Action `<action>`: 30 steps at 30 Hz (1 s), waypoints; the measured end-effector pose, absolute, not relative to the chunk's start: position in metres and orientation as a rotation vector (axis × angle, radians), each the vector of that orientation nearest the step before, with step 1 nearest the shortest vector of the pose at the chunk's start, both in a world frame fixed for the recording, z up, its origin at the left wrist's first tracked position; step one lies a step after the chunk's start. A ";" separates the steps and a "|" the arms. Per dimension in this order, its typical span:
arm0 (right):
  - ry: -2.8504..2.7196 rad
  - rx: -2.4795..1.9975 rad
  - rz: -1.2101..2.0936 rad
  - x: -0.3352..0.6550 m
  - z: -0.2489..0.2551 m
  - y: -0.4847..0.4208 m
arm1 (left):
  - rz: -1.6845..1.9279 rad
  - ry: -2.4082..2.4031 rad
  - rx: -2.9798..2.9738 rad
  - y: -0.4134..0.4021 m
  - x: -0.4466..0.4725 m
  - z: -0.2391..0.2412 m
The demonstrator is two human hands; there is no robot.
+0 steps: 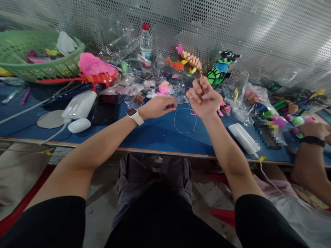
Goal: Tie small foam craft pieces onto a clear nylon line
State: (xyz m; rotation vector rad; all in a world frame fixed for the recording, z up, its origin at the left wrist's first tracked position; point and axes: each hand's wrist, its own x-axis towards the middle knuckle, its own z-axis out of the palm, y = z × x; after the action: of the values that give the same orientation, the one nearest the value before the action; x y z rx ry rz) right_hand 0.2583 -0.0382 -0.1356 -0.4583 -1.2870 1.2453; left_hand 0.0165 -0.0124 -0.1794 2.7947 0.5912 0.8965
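My left hand (162, 106), with a watch on its wrist, hovers over the blue tabletop, its fingers loosely curled with a gap at the thumb. A loop of thin pale string (174, 123) lies on the table just right of its fingertips; whether they touch it I cannot tell. My right hand (204, 98) is raised with the palm facing me, fingers half bent and apart, nothing visible in them. Behind the hands, pink clay (163, 87) sits among clear plastic wrappers. A green clay figure (216, 75) stands behind the right hand.
At left are a green basket (59, 65), a red and pink clay creature (97, 70), a phone (105, 109) and a white mouse (79, 125). A bottle (146, 46) stands behind. A white power bank (243, 137) lies right, near another person's hand (314, 130).
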 end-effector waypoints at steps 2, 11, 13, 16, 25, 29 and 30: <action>-1.400 -0.534 1.167 0.261 -0.138 -0.034 | 0.893 0.591 2.795 -0.012 0.017 -0.179; -1.641 -0.537 0.901 0.261 -0.147 -0.025 | 0.885 0.611 2.774 -0.013 0.017 -0.179; -1.673 -0.579 0.869 0.257 -0.146 -0.027 | 0.878 0.625 2.770 -0.014 0.017 -0.178; -1.714 -0.556 0.851 0.255 -0.146 -0.027 | 0.858 0.639 2.785 -0.015 0.017 -0.177; -1.693 -0.588 0.889 0.252 -0.145 -0.030 | 0.851 0.633 2.810 -0.013 0.017 -0.179; -1.702 -0.595 0.863 0.253 -0.148 -0.028 | 0.853 0.640 2.809 -0.013 0.016 -0.179; -1.709 -0.601 0.846 0.255 -0.149 -0.028 | 0.853 0.638 2.813 -0.013 0.016 -0.179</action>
State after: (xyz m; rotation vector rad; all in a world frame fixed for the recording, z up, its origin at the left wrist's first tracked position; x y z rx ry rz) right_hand 0.2549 -0.0276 -0.1486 -0.6011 -1.7094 0.8460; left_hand 0.0158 -0.0129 -0.1789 2.8134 0.6384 0.8531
